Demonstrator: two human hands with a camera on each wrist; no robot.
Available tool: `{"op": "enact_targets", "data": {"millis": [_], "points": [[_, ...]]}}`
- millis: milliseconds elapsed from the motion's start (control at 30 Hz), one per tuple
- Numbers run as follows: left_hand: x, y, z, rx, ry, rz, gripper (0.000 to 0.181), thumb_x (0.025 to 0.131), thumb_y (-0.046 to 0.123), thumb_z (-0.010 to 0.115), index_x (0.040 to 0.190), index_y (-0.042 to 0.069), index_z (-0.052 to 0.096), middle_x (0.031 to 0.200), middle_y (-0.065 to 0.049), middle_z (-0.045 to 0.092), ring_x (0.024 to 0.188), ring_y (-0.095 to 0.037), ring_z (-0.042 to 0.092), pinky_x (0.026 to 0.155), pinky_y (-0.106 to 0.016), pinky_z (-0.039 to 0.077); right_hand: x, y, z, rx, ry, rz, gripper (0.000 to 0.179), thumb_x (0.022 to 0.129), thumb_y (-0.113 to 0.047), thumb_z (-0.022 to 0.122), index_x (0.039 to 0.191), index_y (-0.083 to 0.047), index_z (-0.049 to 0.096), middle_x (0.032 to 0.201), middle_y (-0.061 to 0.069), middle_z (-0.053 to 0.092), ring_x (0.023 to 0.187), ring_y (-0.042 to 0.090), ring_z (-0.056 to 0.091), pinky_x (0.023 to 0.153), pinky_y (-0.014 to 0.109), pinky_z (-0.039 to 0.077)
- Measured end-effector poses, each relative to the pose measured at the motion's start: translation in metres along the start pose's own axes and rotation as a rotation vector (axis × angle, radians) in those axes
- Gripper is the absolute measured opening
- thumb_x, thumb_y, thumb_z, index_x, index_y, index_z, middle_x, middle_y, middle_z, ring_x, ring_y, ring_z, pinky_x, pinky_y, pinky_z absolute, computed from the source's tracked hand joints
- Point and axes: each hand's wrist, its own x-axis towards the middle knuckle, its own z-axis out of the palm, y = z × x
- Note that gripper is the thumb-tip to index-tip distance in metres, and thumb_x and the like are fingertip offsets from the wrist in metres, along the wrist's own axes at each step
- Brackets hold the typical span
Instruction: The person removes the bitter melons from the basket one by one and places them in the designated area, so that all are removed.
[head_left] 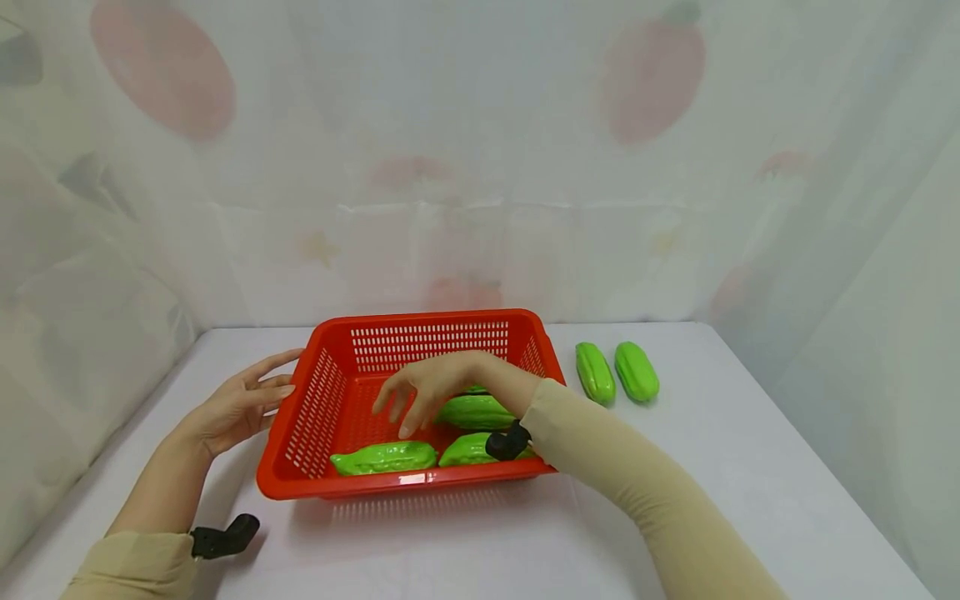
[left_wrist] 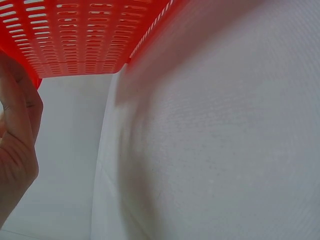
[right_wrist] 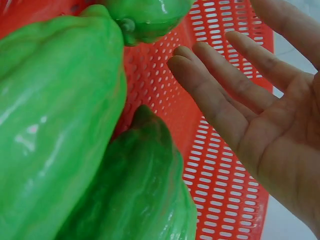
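Note:
A red plastic basket [head_left: 420, 479] stands on the table with several glossy green bitter melons inside. One bitter melon [head_left: 386, 458] lies along its front wall, another bitter melon [head_left: 465, 450] to the right of that, and a further bitter melon [head_left: 476, 412] behind. My left hand [head_left: 240, 404] is at the basket's left rim, fingertips touching it, fingers loosely extended. Over the basket's middle, my right hand [head_left: 431, 387] hovers with relaxed, parted fingers and holds nothing. In the right wrist view, the palm of the right hand [right_wrist: 270, 115] faces a large bitter melon [right_wrist: 55, 125], apart from it.
Two more green melons, the left melon [head_left: 596, 373] and the right melon [head_left: 637, 372], lie side by side on the white table [head_left: 720, 467] right of the basket. A patterned pale curtain [head_left: 480, 242] hangs behind the table and along its sides.

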Motion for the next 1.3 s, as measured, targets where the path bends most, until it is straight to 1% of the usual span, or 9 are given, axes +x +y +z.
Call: {"op": "enact_targets", "data": {"millis": [100, 200, 300, 400, 500, 667, 767, 1033, 1300], "points": [[0.0001, -0.0004, -0.0002, 0.003, 0.003, -0.001, 0.046, 0.104, 0.007, 0.043, 0.144, 0.028, 0.039, 0.115, 0.008, 0.071, 0.098, -0.009, 0.072, 0.081, -0.031, 0.060, 0.0016, 0.0018, 0.0010, -0.014, -0.020, 0.013, 0.060, 0.085, -0.015, 0.076, 0.140, -0.010, 0.051, 0.132, 0.013, 0.061, 0.107, 0.010, 0.064, 0.088, 0.026, 0.058], [0.0005, -0.0010, -0.0004, 0.004, 0.002, 0.000, 0.046, 0.104, 0.007, 0.043, 0.144, 0.028, 0.040, 0.115, 0.008, 0.071, 0.098, -0.009, 0.072, 0.082, -0.031, 0.060, 0.0028, 0.0032, 0.0022, -0.058, -0.044, 0.014, 0.059, 0.085, -0.014, 0.076, 0.139, -0.011, 0.052, 0.128, 0.011, 0.063, 0.105, 0.011, 0.065, 0.086, 0.025, 0.057], [0.0005, -0.0011, -0.0008, 0.006, 0.001, 0.001, 0.046, 0.104, 0.007, 0.043, 0.145, 0.028, 0.040, 0.115, 0.008, 0.071, 0.098, -0.009, 0.072, 0.082, -0.032, 0.060, 0.0035, 0.0033, 0.0033, -0.102, -0.066, 0.004, 0.058, 0.085, -0.013, 0.076, 0.138, -0.011, 0.052, 0.128, 0.012, 0.063, 0.111, 0.016, 0.064, 0.085, 0.023, 0.056], [0.0001, -0.0008, -0.0011, 0.010, 0.005, -0.001, 0.047, 0.104, 0.007, 0.042, 0.145, 0.029, 0.039, 0.114, 0.009, 0.072, 0.098, -0.009, 0.072, 0.082, -0.031, 0.061, 0.0040, 0.0022, 0.0042, -0.118, -0.083, 0.001, 0.058, 0.085, -0.011, 0.075, 0.138, -0.010, 0.052, 0.131, 0.014, 0.061, 0.120, 0.020, 0.060, 0.086, 0.022, 0.055], [-0.0002, -0.0007, -0.0016, 0.015, 0.009, -0.003, 0.047, 0.104, 0.007, 0.042, 0.146, 0.029, 0.039, 0.114, 0.010, 0.072, 0.097, -0.008, 0.072, 0.081, -0.031, 0.061, 0.0050, 0.0015, 0.0046, -0.122, -0.101, 0.011, 0.058, 0.085, -0.009, 0.075, 0.139, -0.010, 0.052, 0.133, 0.012, 0.060, 0.122, 0.019, 0.059, 0.087, 0.020, 0.054], [-0.0003, -0.0012, -0.0023, 0.022, 0.008, 0.002, 0.047, 0.104, 0.007, 0.042, 0.145, 0.029, 0.040, 0.114, 0.010, 0.072, 0.097, -0.009, 0.072, 0.080, -0.031, 0.061, 0.0074, 0.0023, 0.0051, -0.142, -0.137, 0.033, 0.059, 0.085, -0.010, 0.076, 0.139, -0.012, 0.052, 0.131, 0.003, 0.061, 0.118, 0.011, 0.059, 0.091, 0.020, 0.053], [0.0002, -0.0015, -0.0026, 0.022, 0.002, 0.005, 0.046, 0.104, 0.007, 0.042, 0.144, 0.030, 0.040, 0.115, 0.009, 0.071, 0.098, -0.009, 0.072, 0.081, -0.031, 0.061, 0.0083, 0.0021, 0.0059, -0.154, -0.156, 0.043, 0.059, 0.085, -0.010, 0.076, 0.139, -0.013, 0.052, 0.129, 0.001, 0.062, 0.115, 0.008, 0.060, 0.092, 0.020, 0.053], [0.0002, -0.0017, -0.0016, 0.021, 0.017, 0.001, 0.046, 0.104, 0.008, 0.043, 0.145, 0.029, 0.040, 0.115, 0.009, 0.071, 0.098, -0.009, 0.071, 0.082, -0.032, 0.061, 0.0091, 0.0003, 0.0081, -0.142, -0.224, 0.075, 0.056, 0.088, -0.009, 0.072, 0.139, -0.013, 0.051, 0.121, 0.003, 0.062, 0.108, 0.006, 0.060, 0.085, 0.023, 0.056], [0.0002, -0.0015, -0.0002, 0.009, 0.015, 0.000, 0.046, 0.104, 0.008, 0.043, 0.144, 0.029, 0.040, 0.116, 0.009, 0.071, 0.098, -0.009, 0.072, 0.082, -0.032, 0.061, 0.0081, -0.0005, 0.0094, -0.160, -0.224, 0.078, 0.056, 0.090, -0.010, 0.070, 0.141, -0.011, 0.048, 0.114, 0.003, 0.063, 0.102, 0.005, 0.060, 0.082, 0.021, 0.056]]}}
